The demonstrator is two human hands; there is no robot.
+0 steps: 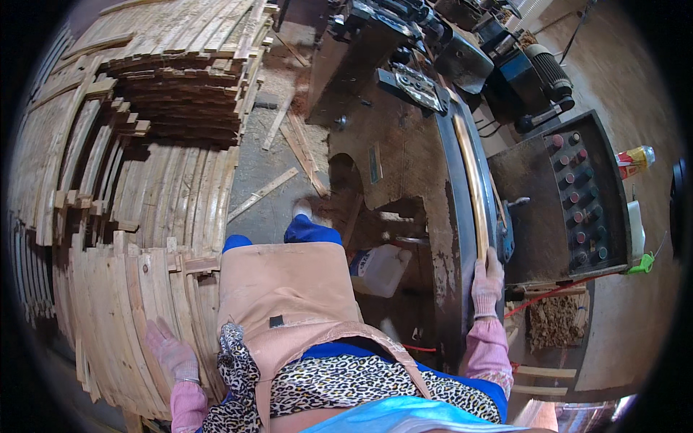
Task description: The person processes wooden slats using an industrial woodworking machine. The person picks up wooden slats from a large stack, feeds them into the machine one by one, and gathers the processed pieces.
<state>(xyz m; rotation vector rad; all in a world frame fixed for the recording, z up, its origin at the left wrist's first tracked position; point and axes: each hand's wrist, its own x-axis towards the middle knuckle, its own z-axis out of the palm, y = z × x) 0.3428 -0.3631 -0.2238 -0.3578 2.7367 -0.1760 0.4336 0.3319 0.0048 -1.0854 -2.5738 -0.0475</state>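
Note:
My right hand (487, 285), in a pale glove, grips the near end of a long wooden strip (473, 184). The strip lies along the dark metal bed of a woodworking machine (453, 166), and its far end reaches towards the machine's head. To my left, my gloved left hand (172, 351) rests with fingers stretched out on a stack of wooden strips (137, 289). No strip is clasped in that hand.
Tall piles of strips (180, 32) stand at the far left. Loose offcuts (263, 195) and sawdust lie on the floor ahead. A white plastic jug (382, 270) sits beside the machine. Right of the bed are a button panel (581, 195), a motor (546, 72) and a red hose (556, 292).

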